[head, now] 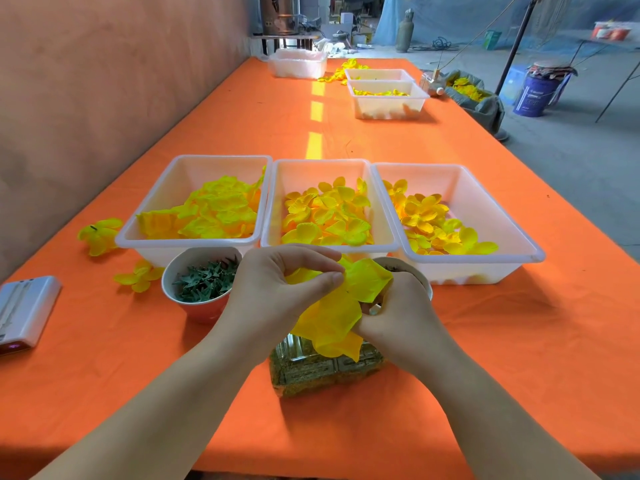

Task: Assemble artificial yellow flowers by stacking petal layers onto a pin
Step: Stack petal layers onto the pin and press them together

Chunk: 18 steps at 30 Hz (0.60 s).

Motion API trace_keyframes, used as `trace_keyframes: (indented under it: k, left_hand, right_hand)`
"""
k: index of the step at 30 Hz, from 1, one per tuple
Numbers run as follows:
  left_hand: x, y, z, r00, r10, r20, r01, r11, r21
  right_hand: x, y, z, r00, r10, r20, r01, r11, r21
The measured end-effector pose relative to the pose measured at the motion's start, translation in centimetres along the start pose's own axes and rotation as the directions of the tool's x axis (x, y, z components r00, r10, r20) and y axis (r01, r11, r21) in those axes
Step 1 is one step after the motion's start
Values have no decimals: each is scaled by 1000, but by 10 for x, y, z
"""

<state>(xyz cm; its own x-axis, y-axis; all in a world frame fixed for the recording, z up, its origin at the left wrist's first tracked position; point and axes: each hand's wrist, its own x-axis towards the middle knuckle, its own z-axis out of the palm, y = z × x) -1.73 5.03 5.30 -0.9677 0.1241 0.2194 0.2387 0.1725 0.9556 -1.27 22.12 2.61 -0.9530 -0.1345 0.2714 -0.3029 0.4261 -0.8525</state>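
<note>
A petal layer (332, 317) is pinched by left hand (277, 289) and right hand (398, 317) (pin hidden); one flower (100, 235) seems finished, many petals (325, 216) unused.

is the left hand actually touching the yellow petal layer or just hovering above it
Touching. The head view shows the left hand pinching the yellow petal layer at its upper edge between thumb and forefinger, no gap visible.
</note>
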Motion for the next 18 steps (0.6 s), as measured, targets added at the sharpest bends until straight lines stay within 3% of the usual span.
trace_keyframes:
  k: [8,13,18]
  left_hand:
    - [0,7,0,999,-28,21,27,998,57]
    - [-4,9,0,996,86,35,-92,974,207]
    - [-4,5,0,998,36,47,-40,996,79]
  right_hand:
    - [0,3,-2,999,-49,-9,49,998,-43]
    - [1,6,-1,998,-56,-11,56,998,-27]
    - [0,9,-1,997,-74,5,74,997,-3]
